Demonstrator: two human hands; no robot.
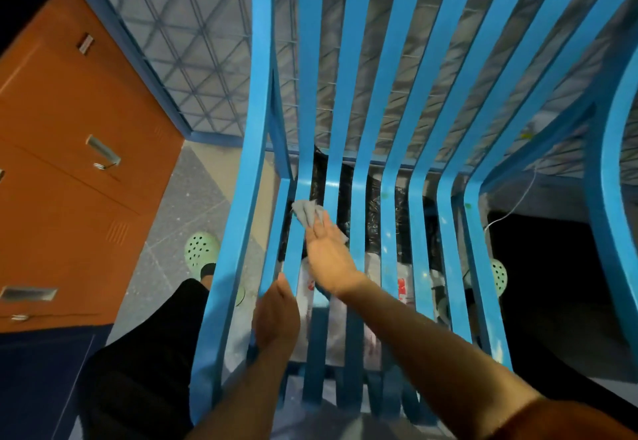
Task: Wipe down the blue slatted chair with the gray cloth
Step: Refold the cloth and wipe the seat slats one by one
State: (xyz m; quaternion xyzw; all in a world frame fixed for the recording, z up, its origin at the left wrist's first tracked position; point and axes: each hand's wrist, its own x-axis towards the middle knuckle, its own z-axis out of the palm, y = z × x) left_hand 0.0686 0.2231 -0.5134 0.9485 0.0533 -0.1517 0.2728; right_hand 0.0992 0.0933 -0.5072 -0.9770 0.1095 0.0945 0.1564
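Note:
The blue slatted chair (393, 177) fills the middle and right of the head view, its slats running from the backrest down across the seat. My right hand (328, 253) reaches over the seat slats near the bend at the back and holds the gray cloth (307, 212) against a slat on the left side, the cloth sticking out past my fingertips. My left hand (276, 312) grips the front part of a left seat slat, fingers curled round it.
An orange metal cabinet (69, 163) with handles stands at the left. My legs in dark trousers and green clogs (202, 250) are on the speckled floor. A mesh-covered panel with a blue frame (193, 42) lies behind the chair. Papers and dark bags show beneath the seat.

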